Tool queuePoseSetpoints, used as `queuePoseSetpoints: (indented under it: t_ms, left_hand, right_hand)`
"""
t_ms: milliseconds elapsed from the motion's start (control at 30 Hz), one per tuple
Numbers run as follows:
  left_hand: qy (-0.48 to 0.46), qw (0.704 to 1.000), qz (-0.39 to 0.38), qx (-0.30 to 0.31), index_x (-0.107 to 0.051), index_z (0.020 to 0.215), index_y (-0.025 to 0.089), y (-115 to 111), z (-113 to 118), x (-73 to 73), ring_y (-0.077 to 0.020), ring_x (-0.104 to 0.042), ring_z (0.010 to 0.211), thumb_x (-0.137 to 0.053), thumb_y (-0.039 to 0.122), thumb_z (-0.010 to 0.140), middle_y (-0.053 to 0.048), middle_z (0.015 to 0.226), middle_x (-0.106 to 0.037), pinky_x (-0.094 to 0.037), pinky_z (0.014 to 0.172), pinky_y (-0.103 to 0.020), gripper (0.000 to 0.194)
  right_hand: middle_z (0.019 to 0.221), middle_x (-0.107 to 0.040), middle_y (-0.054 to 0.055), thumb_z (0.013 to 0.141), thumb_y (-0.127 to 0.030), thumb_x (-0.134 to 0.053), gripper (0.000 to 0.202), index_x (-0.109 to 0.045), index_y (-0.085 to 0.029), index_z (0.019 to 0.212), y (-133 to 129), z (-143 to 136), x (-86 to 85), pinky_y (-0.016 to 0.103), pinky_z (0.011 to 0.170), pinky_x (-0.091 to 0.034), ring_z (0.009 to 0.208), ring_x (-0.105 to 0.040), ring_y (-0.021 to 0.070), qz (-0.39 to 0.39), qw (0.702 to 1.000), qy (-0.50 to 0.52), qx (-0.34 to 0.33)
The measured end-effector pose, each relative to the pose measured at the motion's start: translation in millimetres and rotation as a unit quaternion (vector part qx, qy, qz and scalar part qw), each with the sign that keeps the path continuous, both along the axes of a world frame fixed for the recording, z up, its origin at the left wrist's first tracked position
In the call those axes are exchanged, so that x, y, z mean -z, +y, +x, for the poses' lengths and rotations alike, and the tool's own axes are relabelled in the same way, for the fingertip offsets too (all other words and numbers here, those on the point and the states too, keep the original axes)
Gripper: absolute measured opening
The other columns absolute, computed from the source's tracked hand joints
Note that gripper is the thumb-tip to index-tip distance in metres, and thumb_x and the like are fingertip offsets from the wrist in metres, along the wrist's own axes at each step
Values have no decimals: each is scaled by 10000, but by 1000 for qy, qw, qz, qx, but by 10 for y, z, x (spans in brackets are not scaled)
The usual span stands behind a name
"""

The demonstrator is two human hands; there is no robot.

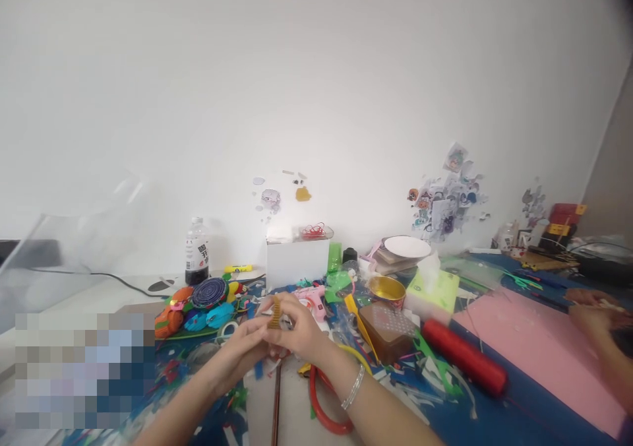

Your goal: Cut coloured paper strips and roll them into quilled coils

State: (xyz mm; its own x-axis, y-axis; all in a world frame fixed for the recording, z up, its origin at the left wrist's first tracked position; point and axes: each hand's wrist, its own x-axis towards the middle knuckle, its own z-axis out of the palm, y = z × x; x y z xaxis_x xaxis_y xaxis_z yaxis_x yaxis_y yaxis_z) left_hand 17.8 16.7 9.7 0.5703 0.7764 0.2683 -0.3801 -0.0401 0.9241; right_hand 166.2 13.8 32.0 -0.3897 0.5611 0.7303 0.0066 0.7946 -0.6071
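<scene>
Near the middle, my left hand (250,340) and my right hand (301,330) meet, fingers bent. Between their fingertips they pinch a small golden-brown ridged piece (275,313) that looks like corrugated paper. My right wrist wears a silvery bracelet (353,386). Straight under the hands, a thin dark brown stick (277,400) lies over a pale board (260,413). A red curved loop (330,426) shows beside and partly behind my right forearm. A pink glue gun (316,301) lies just past my right hand.
Paper scraps litter the blue table. At left are colourful craft pieces (212,294) and a bottle (196,251). Behind stands a white box (297,261). To the right are a brown box (388,330), tissue box (432,291), red roll (465,357), pink sheet (539,347) and another person's hands (596,307).
</scene>
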Motion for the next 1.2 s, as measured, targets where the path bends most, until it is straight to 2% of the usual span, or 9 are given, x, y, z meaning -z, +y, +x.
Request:
queuePoseSetpoints:
  t_ms: [167, 267, 367, 433, 600, 767, 867, 1000, 1200]
  left_hand:
    - [-38, 999, -35, 0, -628, 843, 127, -4, 70, 16, -131, -472, 611, -562, 288, 778, -28, 666, -538, -388, 621, -278, 186]
    - [-43, 998, -38, 8, -635, 849, 127, 2, 58, 13, -151, -495, 649, -567, 288, 773, -51, 718, -565, -399, 648, -298, 191]
    - [-20, 999, -31, -16, -651, 868, 146, -2, 12, -17, -159, -504, 716, -630, 281, 728, -48, 765, -583, -404, 706, -291, 195]
    - [3, 1000, -17, -25, -662, 831, 155, -7, -22, -39, -156, -503, 732, -653, 292, 710, -35, 744, -584, -402, 715, -271, 183]
    - [53, 998, 27, 32, -655, 670, 99, 18, -51, -7, -140, -488, 634, -635, 337, 721, -44, 630, -566, -384, 622, -245, 244]
    - [-6, 999, -23, 22, -648, 716, 113, 53, -10, 77, -150, -492, 639, -627, 344, 723, -46, 651, -569, -385, 637, -276, 231]
    - [0, 1000, -20, 23, -638, 735, 121, 56, -20, 74, -146, -484, 642, -624, 344, 727, -39, 660, -558, -384, 639, -275, 224]
    - [45, 999, 13, 24, -640, 745, 119, 64, -83, 41, -136, -464, 635, -641, 361, 710, -26, 646, -538, -373, 630, -253, 245]
    - [69, 997, 22, 22, -653, 685, 113, 77, -111, 46, -137, -460, 618, -653, 368, 694, -32, 623, -544, -363, 616, -251, 256]
  right_hand:
    - [972, -565, 33, 719, -392, -657, 230, -613, -197, 832, 73, 2, 33, 308, 889, -364, 985, -501, 183, -24, 999, 38, 4]
    - [943, -579, 26, 687, -385, -684, 226, -612, -193, 783, 106, -8, 57, 308, 881, -363, 969, -506, 185, -34, 999, 31, 10]
    - [942, -579, 33, 675, -403, -686, 258, -615, -188, 799, 112, -3, 69, 309, 874, -368, 968, -505, 193, -46, 999, 27, -12]
    - [956, -573, 38, 692, -434, -660, 278, -620, -187, 815, 104, 19, 64, 311, 876, -370, 981, -502, 201, -62, 997, 25, -39]
    - [952, -563, 28, 729, -442, -622, 264, -624, -182, 766, 101, 86, 37, 299, 821, -405, 914, -533, 188, -106, 988, -21, -107]
    - [862, -582, 18, 715, -404, -651, 240, -625, -180, 798, 133, 63, 67, 292, 807, -397, 870, -528, 179, -78, 995, -13, -55]
    - [875, -585, 17, 692, -396, -675, 246, -626, -191, 819, 132, 47, 84, 292, 809, -394, 882, -526, 185, -85, 996, -11, -22]
    - [890, -589, 24, 730, -445, -623, 287, -639, -189, 860, 130, 62, 75, 295, 819, -394, 895, -534, 186, -104, 993, -21, -54]
    - [928, -600, 20, 741, -435, -617, 250, -632, -185, 744, 128, 119, 3, 293, 869, -353, 959, -509, 182, -63, 994, -62, -70]
